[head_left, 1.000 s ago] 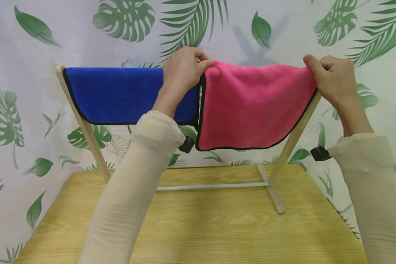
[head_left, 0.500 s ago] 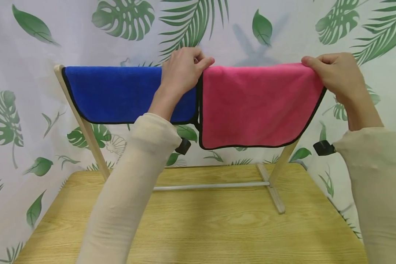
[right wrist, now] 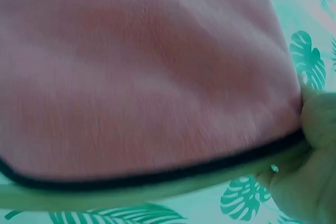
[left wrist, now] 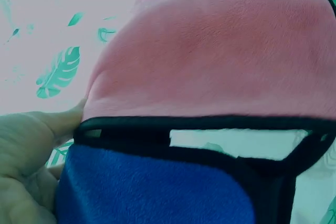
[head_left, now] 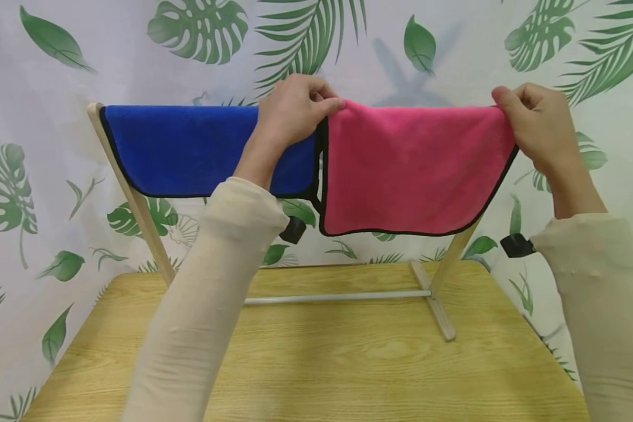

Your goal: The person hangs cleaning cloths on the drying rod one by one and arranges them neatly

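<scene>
A pink cloth (head_left: 417,170) with black edging hangs folded over the top of a wooden rack (head_left: 150,231). To its left a blue cloth (head_left: 190,152), edged in black too, drapes over the same top. My left hand (head_left: 292,111) pinches the pink cloth's upper left corner, where the two cloths meet. At the upper right corner, my right hand (head_left: 543,123) grips the pink cloth between thumb and fingers. In the left wrist view, the thumb (left wrist: 65,121) presses on the pink fabric's edge. The rack's top bar is hidden under the cloths.
The rack stands on a wooden table (head_left: 348,363), with a white lower bar (head_left: 337,298) and a wooden foot (head_left: 440,316) at the right. A leaf-printed curtain (head_left: 453,47) hangs close behind. Small black devices (head_left: 517,246) sit at both wrists.
The pink cloth's right end has shifted outward and its sagging top has become straighter. My right hand moved right with it, then dipped slightly. My left hand stays nearly in place.
</scene>
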`<action>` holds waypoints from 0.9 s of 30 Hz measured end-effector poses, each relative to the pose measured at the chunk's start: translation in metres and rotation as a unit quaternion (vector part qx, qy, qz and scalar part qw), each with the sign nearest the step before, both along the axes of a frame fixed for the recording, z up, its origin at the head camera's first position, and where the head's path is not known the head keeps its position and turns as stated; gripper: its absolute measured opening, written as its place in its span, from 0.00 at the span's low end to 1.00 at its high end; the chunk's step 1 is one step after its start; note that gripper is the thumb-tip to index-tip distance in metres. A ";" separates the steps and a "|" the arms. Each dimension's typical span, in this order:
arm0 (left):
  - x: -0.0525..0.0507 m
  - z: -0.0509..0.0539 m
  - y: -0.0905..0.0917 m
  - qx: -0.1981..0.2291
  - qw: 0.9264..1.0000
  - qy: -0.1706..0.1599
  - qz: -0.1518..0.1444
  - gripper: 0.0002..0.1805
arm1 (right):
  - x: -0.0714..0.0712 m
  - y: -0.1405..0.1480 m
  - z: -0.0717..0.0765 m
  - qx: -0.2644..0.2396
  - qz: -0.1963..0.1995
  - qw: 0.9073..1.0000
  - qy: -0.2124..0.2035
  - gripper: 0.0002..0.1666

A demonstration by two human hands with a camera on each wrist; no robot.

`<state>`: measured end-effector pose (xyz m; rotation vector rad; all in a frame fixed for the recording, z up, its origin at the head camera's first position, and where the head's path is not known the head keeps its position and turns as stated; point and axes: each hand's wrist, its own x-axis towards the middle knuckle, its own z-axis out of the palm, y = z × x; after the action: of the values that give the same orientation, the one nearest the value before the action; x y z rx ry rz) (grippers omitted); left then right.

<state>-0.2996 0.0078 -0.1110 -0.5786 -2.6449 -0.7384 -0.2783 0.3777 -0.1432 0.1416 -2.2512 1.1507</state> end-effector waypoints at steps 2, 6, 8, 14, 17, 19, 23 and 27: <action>0.000 -0.001 0.004 0.011 1.000 0.009 0.024 0.17 | 0.002 0.004 -0.004 0.003 0.014 1.000 -0.002 0.13; -0.001 -0.005 0.010 0.037 0.997 0.027 0.056 0.16 | 0.005 0.010 -0.011 -0.019 0.065 0.998 0.001 0.03; -0.001 -0.007 0.012 0.045 0.997 0.035 0.061 0.16 | 0.006 0.011 -0.012 -0.033 0.079 0.996 0.009 0.03; 0.000 -0.009 0.014 0.058 0.995 0.041 0.070 0.13 | 0.011 0.013 0.000 -0.065 0.078 0.993 -0.061 0.11; 0.000 -0.009 0.012 0.048 0.996 0.036 0.066 0.13 | 0.010 0.010 0.007 -0.077 0.061 0.991 -0.088 0.13; 0.001 -0.008 0.010 0.033 0.997 0.033 0.054 0.16 | 0.008 0.006 0.009 -0.080 0.036 0.992 -0.086 0.13; 0.003 -0.005 0.001 0.003 1.000 0.012 0.011 0.21 | 0.003 -0.002 0.008 -0.070 -0.019 0.996 -0.049 0.14; 0.004 -0.001 -0.008 -0.007 0.999 -0.019 -0.040 0.21 | 0.001 -0.005 0.001 -0.039 -0.064 0.997 0.029 0.22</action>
<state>-0.2957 0.0003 -0.1117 -0.6854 -2.6766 -0.7628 -0.2770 0.3728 -0.1419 0.0000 -2.1284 1.1499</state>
